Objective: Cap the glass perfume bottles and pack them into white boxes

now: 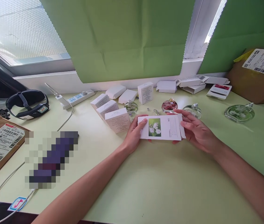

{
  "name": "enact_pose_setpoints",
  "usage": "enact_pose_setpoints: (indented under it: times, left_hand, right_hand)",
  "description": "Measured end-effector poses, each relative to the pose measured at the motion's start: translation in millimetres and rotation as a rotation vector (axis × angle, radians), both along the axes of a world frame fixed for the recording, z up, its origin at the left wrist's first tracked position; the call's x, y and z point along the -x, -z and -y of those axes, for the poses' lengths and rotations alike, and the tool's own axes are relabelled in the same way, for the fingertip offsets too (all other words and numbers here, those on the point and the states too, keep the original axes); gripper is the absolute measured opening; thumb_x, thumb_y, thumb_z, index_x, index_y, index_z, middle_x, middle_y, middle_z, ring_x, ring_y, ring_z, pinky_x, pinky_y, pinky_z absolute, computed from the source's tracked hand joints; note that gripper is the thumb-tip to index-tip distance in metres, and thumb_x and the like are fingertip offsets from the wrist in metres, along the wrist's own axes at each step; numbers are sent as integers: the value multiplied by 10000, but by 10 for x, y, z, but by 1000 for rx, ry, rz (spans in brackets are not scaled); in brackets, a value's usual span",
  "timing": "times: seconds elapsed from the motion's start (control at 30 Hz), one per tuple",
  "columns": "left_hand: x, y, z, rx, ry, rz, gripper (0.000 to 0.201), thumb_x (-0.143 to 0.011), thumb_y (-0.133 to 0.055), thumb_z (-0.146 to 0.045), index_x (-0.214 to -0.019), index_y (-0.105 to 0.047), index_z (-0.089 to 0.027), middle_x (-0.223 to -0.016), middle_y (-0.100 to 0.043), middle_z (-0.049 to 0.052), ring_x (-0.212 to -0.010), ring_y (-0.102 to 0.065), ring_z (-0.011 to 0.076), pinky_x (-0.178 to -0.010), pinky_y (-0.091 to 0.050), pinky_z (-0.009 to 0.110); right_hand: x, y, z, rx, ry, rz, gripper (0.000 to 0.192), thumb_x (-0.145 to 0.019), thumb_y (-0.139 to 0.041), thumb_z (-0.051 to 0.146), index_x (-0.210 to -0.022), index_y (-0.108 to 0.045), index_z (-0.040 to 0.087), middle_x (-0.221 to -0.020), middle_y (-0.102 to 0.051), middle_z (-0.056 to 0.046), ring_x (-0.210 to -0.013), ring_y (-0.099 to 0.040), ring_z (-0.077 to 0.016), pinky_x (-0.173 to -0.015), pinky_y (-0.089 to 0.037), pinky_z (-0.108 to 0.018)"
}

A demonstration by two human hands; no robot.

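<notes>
Between my two hands I hold a white perfume box (165,127) with a picture of white flowers on its face. My left hand (133,133) grips its left end, thumb on top. At the right end, my right hand (198,130) has its fingers around the end flap. Just behind the box are a red perfume bottle (169,105) and a pale green bottle (192,110), partly covered by my right hand. A small clear bottle (131,106) stands behind my left hand. The box's inside is hidden.
Several white boxes (118,119) stand left of my hands, with more boxes (191,81) along the wall. Right is a green bottle (239,112). Cartons (257,81) sit at both sides. A headset (28,105), power strip (78,99) and blurred-out dark device (53,158) lie left.
</notes>
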State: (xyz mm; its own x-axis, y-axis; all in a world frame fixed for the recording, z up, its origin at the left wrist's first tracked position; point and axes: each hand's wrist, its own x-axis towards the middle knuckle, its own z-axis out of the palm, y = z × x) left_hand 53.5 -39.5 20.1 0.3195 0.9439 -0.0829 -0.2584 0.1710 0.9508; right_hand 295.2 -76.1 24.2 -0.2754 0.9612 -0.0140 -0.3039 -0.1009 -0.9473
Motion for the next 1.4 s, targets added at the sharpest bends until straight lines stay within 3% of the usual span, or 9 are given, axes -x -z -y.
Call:
enact_pose_setpoints:
  times: [0.23, 0.63, 0.8, 0.9, 1.03, 1.23, 1.4]
  left_hand:
    - [-11, -9, 5, -6, -4, 6, 385, -847, -670, -468, -1131, -561, -233, -944, -657, 42, -758, -675, 218, -439, -572, 280]
    - [-17, -32, 20, 23, -31, -14, 379, -829, -686, -462, -1118, -575, -244, -932, -681, 28, -734, -684, 211, -454, -561, 272]
    - [-12, -37, 29, 36, -37, -17, 383, -830, -680, -465, -1129, -565, -255, -938, -675, 23, -761, -691, 224, -464, -577, 294]
    - [-10, -37, 31, 36, -38, -15, 378, -832, -676, -460, -1125, -562, -252, -937, -670, 22, -762, -689, 219, -473, -577, 287]
    - [-12, -40, 34, 30, -25, -21, 383, -834, -662, -462, -1126, -557, -237, -928, -661, 33, -732, -679, 216, -427, -551, 273]
    - [-6, -46, 45, 39, 11, -46, 349, -849, -643, -459, -1124, -561, -259, -874, -644, 9, -752, -675, 220, -441, -567, 288]
    - [-3, -57, 49, 81, 50, -24, 310, -861, -624, -446, -1098, -576, -252, -788, -636, -2, -692, -676, 212, -408, -545, 270]
  right_hand:
    - [-7, -25, 6, 4, 12, 24, 456, -941, -604, 334, -1373, -506, 441, -1552, -409, 0, -1017, -674, -234, -676, -674, -444]
    - [-47, -81, 54, -10, -109, 39, 468, -913, -651, 289, -1343, -563, 454, -1550, -409, 24, -1089, -651, -250, -817, -663, -501]
    - [-29, -30, 41, -5, -129, -34, 333, -990, -530, 359, -1312, -594, 412, -1509, -468, 8, -1133, -629, -267, -784, -665, -526]
    - [8, -4, 40, -11, -83, -16, 315, -978, -554, 363, -1283, -611, 416, -1522, -445, 18, -1096, -639, -253, -748, -674, -504]
    - [35, 0, 62, 27, -84, -22, 489, -948, -611, 356, -1397, -481, 501, -1498, -457, 13, -1045, -653, -229, -720, -674, -457]
    - [54, 75, 94, 56, -228, -16, 625, -950, -614, 389, -1510, -343, 441, -1148, -663, -41, -888, -660, -182, -706, -643, -376]
    - [108, 145, 84, 59, -300, -17, 724, -862, -706, 477, -1496, -363, 403, -1343, -599, -81, -979, -662, -214, -686, -615, -312]
